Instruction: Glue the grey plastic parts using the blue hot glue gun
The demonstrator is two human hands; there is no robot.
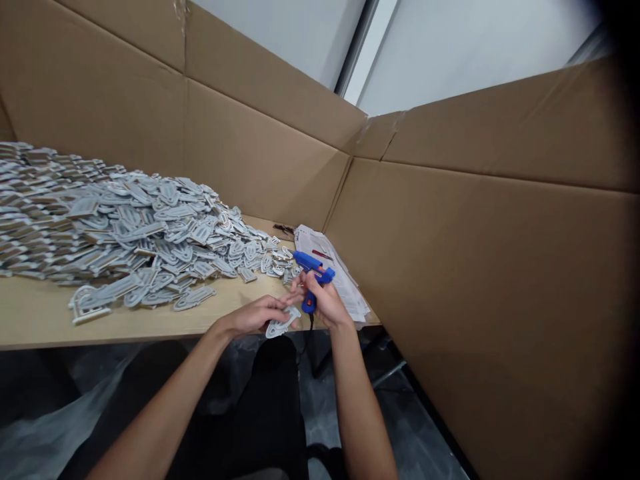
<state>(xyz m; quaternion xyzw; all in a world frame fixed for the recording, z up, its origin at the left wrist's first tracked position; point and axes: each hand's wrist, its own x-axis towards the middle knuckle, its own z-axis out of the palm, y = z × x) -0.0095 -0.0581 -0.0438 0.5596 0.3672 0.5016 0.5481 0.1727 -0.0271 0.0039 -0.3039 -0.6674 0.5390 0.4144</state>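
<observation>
Near the table's front edge, my left hand (260, 313) is closed on a flat grey-white plastic piece (283, 323) with curved outlines. My right hand (323, 299) grips a blue glue gun (314, 265) by its handle, the nozzle pointing to the upper left. Some fingers of my right hand reach towards the piece; whether they touch it I cannot tell. A dark cord hangs from the gun's handle. A large pile of similar grey-white pieces (170, 220) covers the left and middle of the table.
The wooden table (190, 320) has its front edge just before my legs. Papers (345, 280) with a red pen (323, 255) lie at the right. A small dark object (284, 229) lies at the back. Tall cardboard walls (260, 147) stand behind and to the right.
</observation>
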